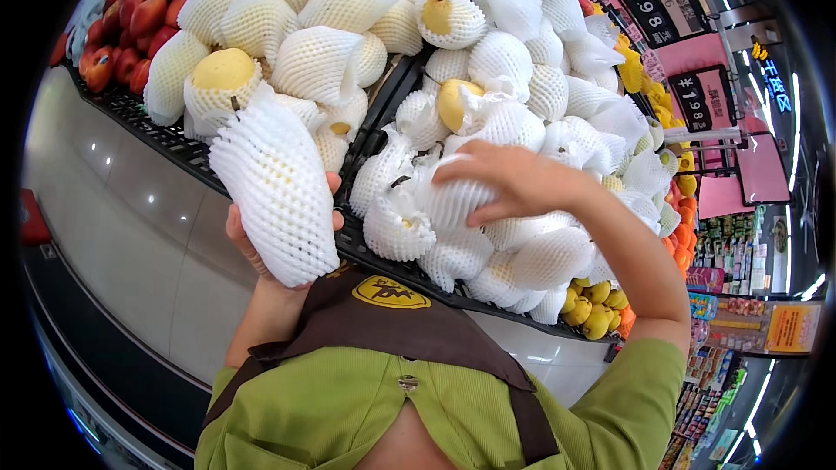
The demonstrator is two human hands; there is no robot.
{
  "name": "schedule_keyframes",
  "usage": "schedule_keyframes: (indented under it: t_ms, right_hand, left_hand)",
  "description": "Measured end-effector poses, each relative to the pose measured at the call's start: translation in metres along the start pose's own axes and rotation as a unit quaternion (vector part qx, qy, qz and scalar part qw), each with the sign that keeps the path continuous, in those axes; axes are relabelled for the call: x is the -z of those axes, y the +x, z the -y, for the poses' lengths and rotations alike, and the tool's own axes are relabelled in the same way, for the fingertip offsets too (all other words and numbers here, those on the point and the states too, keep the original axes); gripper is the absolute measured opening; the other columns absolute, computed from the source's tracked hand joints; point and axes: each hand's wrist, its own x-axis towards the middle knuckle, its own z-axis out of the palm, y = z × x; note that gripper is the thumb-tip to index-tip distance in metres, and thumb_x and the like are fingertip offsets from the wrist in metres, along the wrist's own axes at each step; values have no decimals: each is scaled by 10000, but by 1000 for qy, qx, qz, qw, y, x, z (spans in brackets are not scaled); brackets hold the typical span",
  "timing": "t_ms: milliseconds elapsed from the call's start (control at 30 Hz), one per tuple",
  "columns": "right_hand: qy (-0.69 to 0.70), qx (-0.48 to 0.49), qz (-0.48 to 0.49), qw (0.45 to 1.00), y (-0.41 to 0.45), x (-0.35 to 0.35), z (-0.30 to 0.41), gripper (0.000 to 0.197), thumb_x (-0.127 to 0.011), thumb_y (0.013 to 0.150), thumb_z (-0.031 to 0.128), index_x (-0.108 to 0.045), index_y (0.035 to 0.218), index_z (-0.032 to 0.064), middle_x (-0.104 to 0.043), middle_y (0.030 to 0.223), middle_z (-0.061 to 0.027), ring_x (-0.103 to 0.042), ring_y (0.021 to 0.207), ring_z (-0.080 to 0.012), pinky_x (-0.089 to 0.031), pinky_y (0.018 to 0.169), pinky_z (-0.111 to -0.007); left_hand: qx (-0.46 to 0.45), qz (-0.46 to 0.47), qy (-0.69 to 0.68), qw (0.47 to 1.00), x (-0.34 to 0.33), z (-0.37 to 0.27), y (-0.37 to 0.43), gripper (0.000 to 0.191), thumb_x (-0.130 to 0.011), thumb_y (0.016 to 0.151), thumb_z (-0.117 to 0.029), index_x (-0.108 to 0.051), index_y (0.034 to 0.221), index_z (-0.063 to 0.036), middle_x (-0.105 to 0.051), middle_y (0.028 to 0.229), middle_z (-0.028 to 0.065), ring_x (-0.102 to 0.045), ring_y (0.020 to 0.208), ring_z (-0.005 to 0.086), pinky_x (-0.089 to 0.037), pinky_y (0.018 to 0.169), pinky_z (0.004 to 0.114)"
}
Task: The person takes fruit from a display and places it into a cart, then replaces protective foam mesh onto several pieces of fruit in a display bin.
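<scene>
My left hand (243,238) holds up a white foam net sleeve (277,192), and pale yellow shows through its mesh. A dark stem sticks up behind its top end. Over the right-hand crate, my right hand (516,183) has its thumb and fingers around another white foam net sleeve (457,199). That sleeve is slightly blurred; whether fruit is inside cannot be seen. Foam-wrapped pears (400,225) lie close by, some with stems poking out. One yellow pear (452,104) is partly bare just beyond my right hand.
A black plastic crate (173,151) on the left holds more foam-sleeved pears (313,55) and red nectarines (147,16). Small yellow-green pears (595,313) sit at the near right corner. Price signs (702,98) stand along the right side. Tiled floor (153,228) shows at left.
</scene>
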Motion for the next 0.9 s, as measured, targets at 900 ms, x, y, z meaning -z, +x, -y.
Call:
schedule_keyframes:
  t_ms: [900]
  right_hand:
    - [-525, 92, -42, 845, 61, -88, 72, 350, -512, 806, 242, -553, 1136, 134, -518, 1140, -75, -447, 1109, -260, -292, 990, -427]
  left_hand:
    - [-4, 85, 8, 996, 9, -35, -3, 771, -604, 771, -462, -254, 1384, -153, -364, 1337, 173, -391, 1164, 391, -447, 796, 499]
